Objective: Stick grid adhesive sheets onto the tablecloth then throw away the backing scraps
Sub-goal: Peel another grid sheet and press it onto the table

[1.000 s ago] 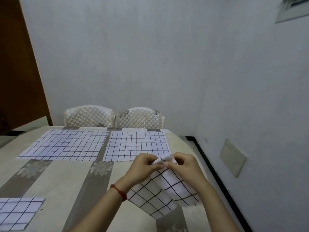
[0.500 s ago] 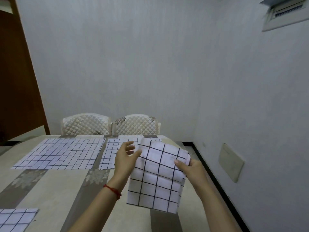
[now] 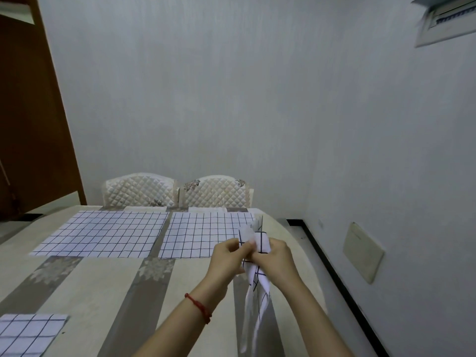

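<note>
Tablecloth [image 3: 85, 284] below; both hands' fingers [image 3: 233, 247] pinch grid sheet [image 3: 255, 276] (bunched).

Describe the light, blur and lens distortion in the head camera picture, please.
Head view: dim, flat, greyish light with no glare and only faint shadows. Wide-angle bending curves the door edge and the black skirting. The two flat grid sheets on the tablecloth look sharp. The left hand and right hand pinch a crumpled grid sheet, slightly soft from motion.

Single head-worn view, facing forward and down, close over hands [image 3: 253, 256], table [image 3: 85, 282] beyond
</note>
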Action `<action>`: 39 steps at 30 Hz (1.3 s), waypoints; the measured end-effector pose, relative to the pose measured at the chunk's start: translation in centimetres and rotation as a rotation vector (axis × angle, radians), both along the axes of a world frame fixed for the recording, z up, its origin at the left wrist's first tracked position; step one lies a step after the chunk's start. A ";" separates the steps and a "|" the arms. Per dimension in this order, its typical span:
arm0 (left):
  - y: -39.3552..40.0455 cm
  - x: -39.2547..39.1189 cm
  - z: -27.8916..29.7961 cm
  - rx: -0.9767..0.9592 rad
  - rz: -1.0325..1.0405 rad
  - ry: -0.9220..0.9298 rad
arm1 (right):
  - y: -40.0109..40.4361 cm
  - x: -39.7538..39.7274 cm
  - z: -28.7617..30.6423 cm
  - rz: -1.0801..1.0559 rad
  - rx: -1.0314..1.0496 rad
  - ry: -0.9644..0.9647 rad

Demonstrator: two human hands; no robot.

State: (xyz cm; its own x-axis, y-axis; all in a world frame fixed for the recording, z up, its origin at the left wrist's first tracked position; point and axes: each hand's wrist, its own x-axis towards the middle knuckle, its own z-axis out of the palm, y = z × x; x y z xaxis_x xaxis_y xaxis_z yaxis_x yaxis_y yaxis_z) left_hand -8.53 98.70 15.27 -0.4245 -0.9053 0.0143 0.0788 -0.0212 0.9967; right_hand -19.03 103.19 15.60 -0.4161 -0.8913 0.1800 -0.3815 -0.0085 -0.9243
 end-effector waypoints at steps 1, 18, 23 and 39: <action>-0.1 0.1 0.0 0.015 0.016 0.017 | 0.0 0.0 -0.1 0.018 -0.004 -0.010; -6.7 7.2 -1.8 -0.038 0.361 -0.078 | 0.5 -5.8 0.7 -0.374 -0.212 0.031; -7.4 7.9 -2.3 -0.064 0.370 -0.115 | -0.5 -6.0 1.2 -0.321 -0.168 0.086; -3.2 0.6 0.9 -0.361 0.011 -0.055 | -0.6 -2.3 2.6 0.076 -0.039 0.288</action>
State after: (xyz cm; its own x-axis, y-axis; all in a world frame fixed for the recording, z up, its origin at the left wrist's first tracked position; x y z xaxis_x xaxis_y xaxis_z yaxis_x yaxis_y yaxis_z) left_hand -7.95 95.48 16.20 -0.4239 -0.8504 0.3116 0.0237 0.3336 0.9424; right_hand -21.29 102.57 18.16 -0.2759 -0.9080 0.3153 -0.6248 -0.0799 -0.7767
